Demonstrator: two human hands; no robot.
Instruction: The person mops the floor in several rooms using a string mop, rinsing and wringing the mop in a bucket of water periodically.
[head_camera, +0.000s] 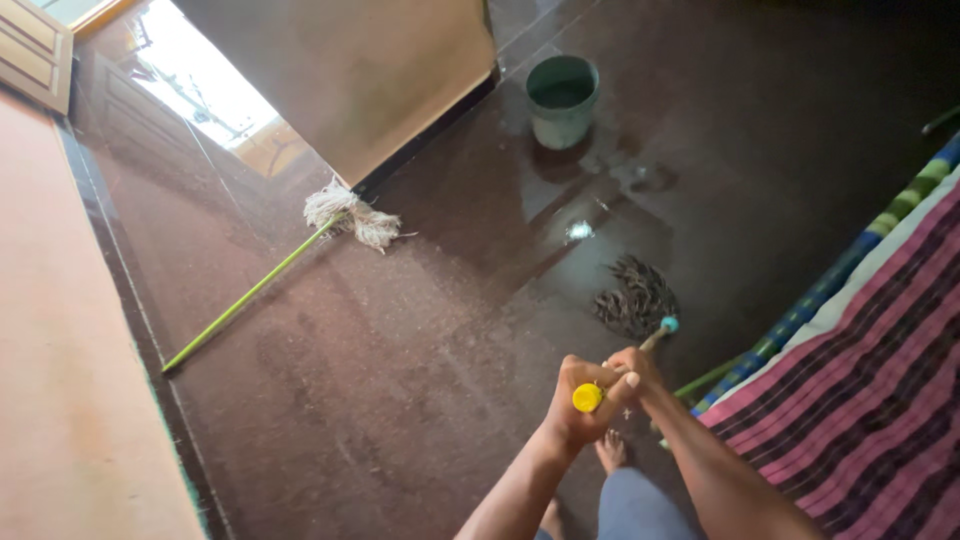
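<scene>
Both my hands grip the top of a mop handle with a yellow end cap. My left hand wraps around the cap end and my right hand holds just below it. The handle runs down to a dark wet mop head resting on the glossy dark brown floor. My bare foot shows beneath my hands.
A second mop with a green handle and white string head lies on the floor to the left. A green bucket stands at the back. A striped bed cover fills the right side. A wall runs along the left.
</scene>
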